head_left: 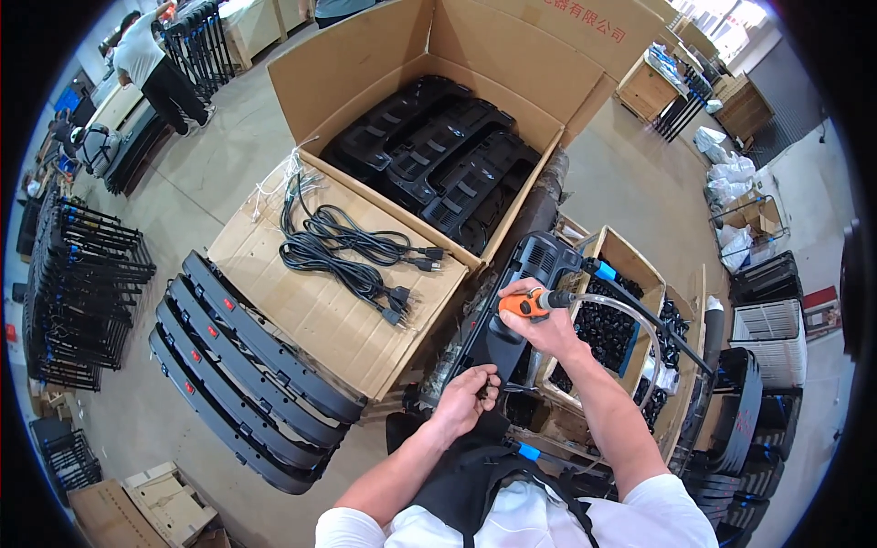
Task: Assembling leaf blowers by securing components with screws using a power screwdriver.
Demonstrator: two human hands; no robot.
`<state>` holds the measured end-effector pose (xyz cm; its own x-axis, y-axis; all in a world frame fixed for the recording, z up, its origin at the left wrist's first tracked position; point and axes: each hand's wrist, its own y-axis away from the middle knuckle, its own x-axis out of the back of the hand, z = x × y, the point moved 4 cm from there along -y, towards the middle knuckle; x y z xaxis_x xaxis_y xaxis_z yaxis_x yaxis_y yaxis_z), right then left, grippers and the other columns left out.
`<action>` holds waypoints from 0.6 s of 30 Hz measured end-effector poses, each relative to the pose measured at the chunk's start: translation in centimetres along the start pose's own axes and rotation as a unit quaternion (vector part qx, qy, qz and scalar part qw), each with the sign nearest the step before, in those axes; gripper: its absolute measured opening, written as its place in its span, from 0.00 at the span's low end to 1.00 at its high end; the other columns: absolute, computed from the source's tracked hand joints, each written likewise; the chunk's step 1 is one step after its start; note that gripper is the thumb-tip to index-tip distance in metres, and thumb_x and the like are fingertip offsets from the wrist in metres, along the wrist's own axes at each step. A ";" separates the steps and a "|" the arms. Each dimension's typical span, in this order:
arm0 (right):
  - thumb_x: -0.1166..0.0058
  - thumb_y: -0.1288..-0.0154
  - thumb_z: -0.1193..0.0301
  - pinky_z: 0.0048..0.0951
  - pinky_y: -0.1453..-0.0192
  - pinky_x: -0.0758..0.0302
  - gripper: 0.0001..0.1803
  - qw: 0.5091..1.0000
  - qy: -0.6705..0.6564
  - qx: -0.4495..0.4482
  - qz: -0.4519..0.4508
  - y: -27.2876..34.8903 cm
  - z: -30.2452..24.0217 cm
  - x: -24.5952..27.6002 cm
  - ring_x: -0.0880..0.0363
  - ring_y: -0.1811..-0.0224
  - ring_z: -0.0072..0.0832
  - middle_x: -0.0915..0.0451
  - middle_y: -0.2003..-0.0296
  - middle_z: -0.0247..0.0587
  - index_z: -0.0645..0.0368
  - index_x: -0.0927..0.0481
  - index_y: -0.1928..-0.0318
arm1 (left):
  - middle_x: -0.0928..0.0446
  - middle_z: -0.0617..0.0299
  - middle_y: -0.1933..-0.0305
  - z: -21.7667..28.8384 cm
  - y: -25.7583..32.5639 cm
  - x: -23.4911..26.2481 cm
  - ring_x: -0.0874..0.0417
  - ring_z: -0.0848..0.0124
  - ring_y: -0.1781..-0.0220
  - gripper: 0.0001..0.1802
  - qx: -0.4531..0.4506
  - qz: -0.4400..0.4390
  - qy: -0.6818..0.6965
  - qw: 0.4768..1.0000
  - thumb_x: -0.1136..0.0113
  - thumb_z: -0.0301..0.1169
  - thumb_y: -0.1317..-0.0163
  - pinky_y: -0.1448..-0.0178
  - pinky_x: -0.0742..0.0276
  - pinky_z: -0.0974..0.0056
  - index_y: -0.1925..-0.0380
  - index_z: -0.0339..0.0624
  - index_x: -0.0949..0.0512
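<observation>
The left hand (466,395) is nearest, fingers curled and pinching the lower edge of a long black plastic housing (525,292) that slants up and away from it. Just above, the right hand (541,321) is clenched around an orange pneumatic screwdriver (527,302), its tip pressed on the housing, a clear air hose (635,321) looping off right. Beyond lie black power cords (343,251) on a cardboard flap (301,301).
</observation>
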<state>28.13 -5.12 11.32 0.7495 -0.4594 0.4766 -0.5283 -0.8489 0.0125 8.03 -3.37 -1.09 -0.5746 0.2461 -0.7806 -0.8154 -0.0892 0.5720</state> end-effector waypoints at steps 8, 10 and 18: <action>0.30 0.39 0.75 0.37 0.34 0.22 0.26 0.983 -0.148 -0.007 0.112 4.3 -2.2 0.7 0.17 0.42 0.31 0.15 0.48 0.43 0.60 0.24 0.41 | 0.24 0.69 0.68 -1.9 -0.3 0.8 0.27 0.77 0.71 0.11 0.001 -0.040 -0.067 0.997 0.46 0.38 0.19 0.69 0.33 0.71 0.48 0.45 0.22; 0.30 0.39 0.77 0.37 0.34 0.21 0.27 0.976 -0.171 -0.014 0.134 6.4 -3.1 0.7 0.16 0.43 0.32 0.15 0.47 0.44 0.60 0.25 0.40 | 0.21 0.70 0.68 -2.2 -0.4 1.3 0.26 0.78 0.72 0.09 0.000 -0.042 -0.068 0.997 0.43 0.37 0.21 0.69 0.32 0.72 0.49 0.47 0.21; 0.32 0.39 0.77 0.42 0.33 0.22 0.28 0.950 -0.226 -0.057 0.207 14.4 -5.1 -0.2 0.17 0.43 0.36 0.15 0.48 0.50 0.62 0.27 0.40 | 0.16 0.66 0.62 -2.0 0.3 0.7 0.21 0.79 0.72 0.09 0.010 -0.011 -0.036 0.999 0.38 0.37 0.23 0.69 0.25 0.72 0.54 0.44 0.20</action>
<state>18.29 -15.88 15.90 0.5499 -0.8345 0.0356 -0.8352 -0.5498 0.0136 7.23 -5.14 -2.01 -0.5500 0.3172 -0.7725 -0.8253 -0.0649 0.5610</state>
